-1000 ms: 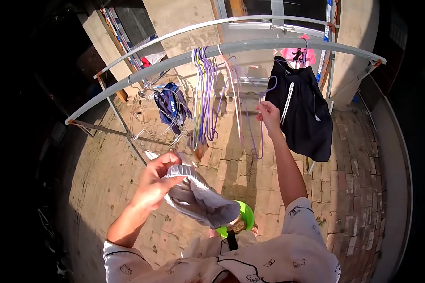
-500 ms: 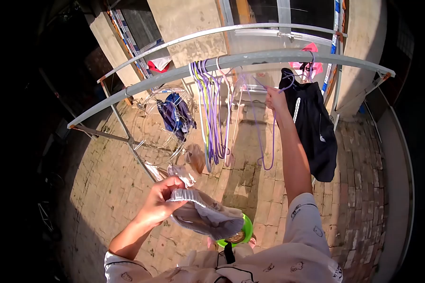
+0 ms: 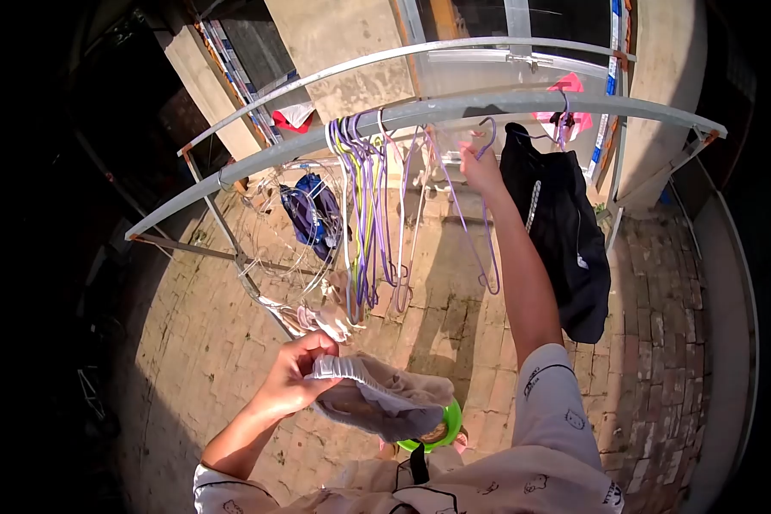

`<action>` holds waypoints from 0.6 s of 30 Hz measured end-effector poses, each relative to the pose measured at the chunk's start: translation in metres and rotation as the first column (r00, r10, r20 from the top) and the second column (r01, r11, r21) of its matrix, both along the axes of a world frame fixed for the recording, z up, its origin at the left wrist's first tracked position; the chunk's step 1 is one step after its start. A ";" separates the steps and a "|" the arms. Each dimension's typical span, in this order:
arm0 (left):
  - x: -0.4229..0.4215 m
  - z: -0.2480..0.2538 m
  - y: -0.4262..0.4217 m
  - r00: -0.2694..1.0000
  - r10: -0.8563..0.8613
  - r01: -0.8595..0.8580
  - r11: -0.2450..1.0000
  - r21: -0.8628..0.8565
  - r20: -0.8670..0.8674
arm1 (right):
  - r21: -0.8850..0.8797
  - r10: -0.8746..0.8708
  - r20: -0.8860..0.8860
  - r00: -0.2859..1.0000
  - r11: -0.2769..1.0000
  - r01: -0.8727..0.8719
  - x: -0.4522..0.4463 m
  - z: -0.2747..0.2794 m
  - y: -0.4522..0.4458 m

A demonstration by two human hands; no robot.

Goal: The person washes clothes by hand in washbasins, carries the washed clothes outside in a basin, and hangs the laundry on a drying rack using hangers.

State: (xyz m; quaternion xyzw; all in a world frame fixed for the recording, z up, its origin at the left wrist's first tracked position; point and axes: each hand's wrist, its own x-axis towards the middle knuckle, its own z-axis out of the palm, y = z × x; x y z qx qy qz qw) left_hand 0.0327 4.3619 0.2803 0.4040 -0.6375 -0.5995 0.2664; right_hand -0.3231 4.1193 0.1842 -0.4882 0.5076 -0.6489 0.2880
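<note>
My left hand (image 3: 293,377) is closed on the elastic waistband of a light grey garment (image 3: 381,398), which hangs in folds in front of my body. Its full shape is hidden by the folds. With my arm stretched up, my right hand (image 3: 481,171) grips a purple clothes hanger (image 3: 489,236) just below its hook. The hook points up near the grey metal rail (image 3: 454,107); whether they touch, I cannot tell. To the right of that hand, black trousers (image 3: 557,231) hang from the rail. Several purple, white and yellow hangers (image 3: 364,206) hang bunched to the left.
A bright green basin (image 3: 451,428) sits on the brick paving by my feet. Dark blue clothing (image 3: 313,210) hangs on a round wire rack at the left, with pale cloths (image 3: 317,319) lower down. A pink item (image 3: 565,111) is behind the rail at the right.
My right hand has moved a little left and up with the purple hanger, whose hook now stands more upright by the rail. The bunched hangers swing slightly. My left hand keeps its hold.
</note>
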 end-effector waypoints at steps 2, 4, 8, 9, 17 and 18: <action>-0.003 0.000 0.002 1.000 0.019 -0.020 1.000 0.013 0.014 | -0.092 -0.063 -0.291 0.955 0.995 0.038 0.003 0.002 0.007; -0.004 -0.001 0.005 0.998 0.055 -0.056 0.998 0.024 0.024 | -0.185 -0.172 -0.585 0.792 0.980 0.076 0.005 0.004 0.010; 0.000 -0.003 0.006 0.997 0.072 -0.074 0.996 0.056 0.029 | -0.180 -0.200 -0.590 0.783 0.977 0.114 0.006 0.001 0.002; 0.001 -0.003 0.006 0.997 0.074 -0.076 0.995 0.059 0.033 | -0.236 -0.238 -0.497 0.834 0.962 0.135 0.001 -0.014 -0.017; 0.005 -0.008 0.005 0.989 0.142 -0.144 0.987 0.072 0.039 | -0.004 0.054 0.329 0.943 0.998 -0.056 0.010 -0.015 -0.036; 0.006 -0.010 0.005 0.988 0.146 -0.150 0.986 0.069 0.053 | 0.003 0.039 0.492 0.870 0.999 -0.047 0.011 -0.017 -0.033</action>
